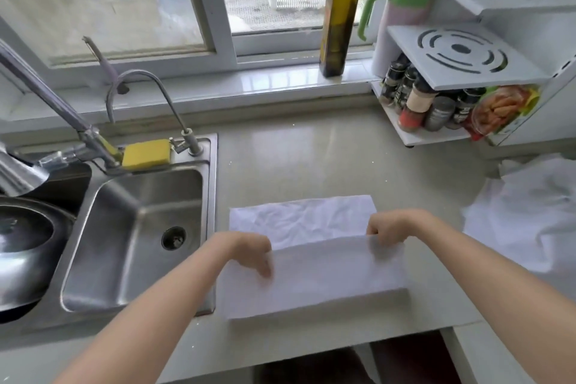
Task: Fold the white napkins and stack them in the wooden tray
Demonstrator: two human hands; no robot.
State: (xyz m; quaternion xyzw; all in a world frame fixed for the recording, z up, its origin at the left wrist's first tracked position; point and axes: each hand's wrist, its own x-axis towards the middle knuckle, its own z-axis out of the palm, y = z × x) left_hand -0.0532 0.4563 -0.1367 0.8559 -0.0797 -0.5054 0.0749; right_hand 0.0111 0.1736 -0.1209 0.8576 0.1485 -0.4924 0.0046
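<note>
Two hands held one white napkin point(307, 256) on the counter point(311, 159), just beside the sink point(137, 227). Far to the left, a dark pan point(28, 246) sat in the other part of the sink. A big tap point(59, 106) reached over it, and a yellow sponge point(146, 154) lay on the sink's back rim next to a thin tap point(149, 97).

The left hand point(246, 248) pinched the left end of the napkin's raised edge, with its fingers curled down over the cloth. The near half of the napkin was lifted and folded up over the far half, which lay flat and crinkly on the counter. The napkin's left corner hung a little over the sink's rim. The right hand point(391, 226) pinched the right end of the same raised edge, fingers curled close together.

Behind the napkin, a green bottle point(339, 19) stood on the window sill. Further right, spice jars point(417, 103) stood on the low shelf of a white rack point(461, 56). More white napkins point(530, 221) lay in a loose pile at the right edge, well apart from the hands.
</note>
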